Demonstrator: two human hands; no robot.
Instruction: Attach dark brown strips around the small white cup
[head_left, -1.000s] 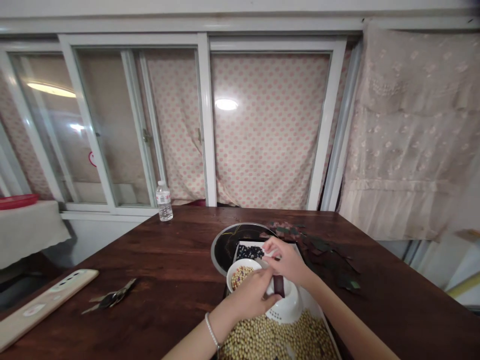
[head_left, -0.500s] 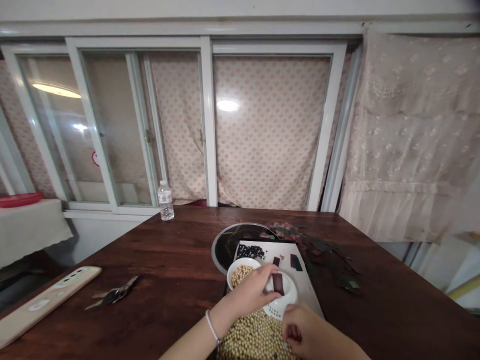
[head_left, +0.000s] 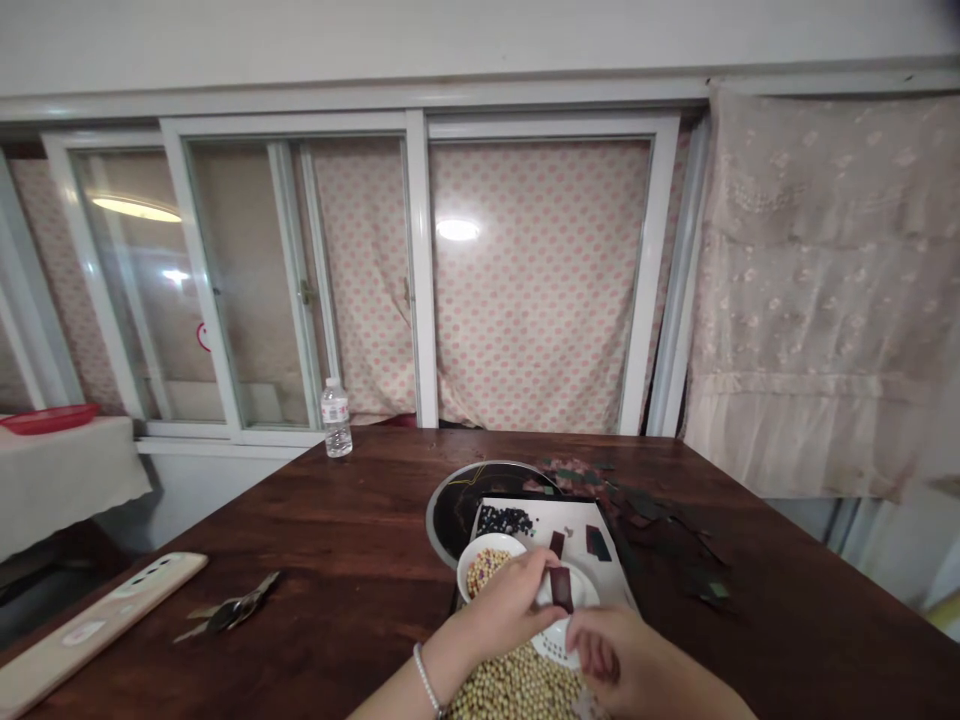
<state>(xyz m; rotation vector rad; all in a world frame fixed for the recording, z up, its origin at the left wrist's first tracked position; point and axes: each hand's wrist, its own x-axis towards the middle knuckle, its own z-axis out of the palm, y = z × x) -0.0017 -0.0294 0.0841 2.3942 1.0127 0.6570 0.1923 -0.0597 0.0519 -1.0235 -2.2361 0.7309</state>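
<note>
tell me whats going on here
A person has both bare hands at a white perforated strainer: the left hand, wearing a beaded bracelet, and the right hand. A dark rectangular piece stands against the strainer. Nearby are a white bowl of mixed beans, a heap of soybeans, and black beans on a white board, on a dark wooden table.

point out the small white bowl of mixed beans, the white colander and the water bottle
small white bowl [head_left: 487, 539], head view, on its rim
white colander [head_left: 552, 648], head view, on its holed side
water bottle [head_left: 337, 414], head view, on its label
</note>
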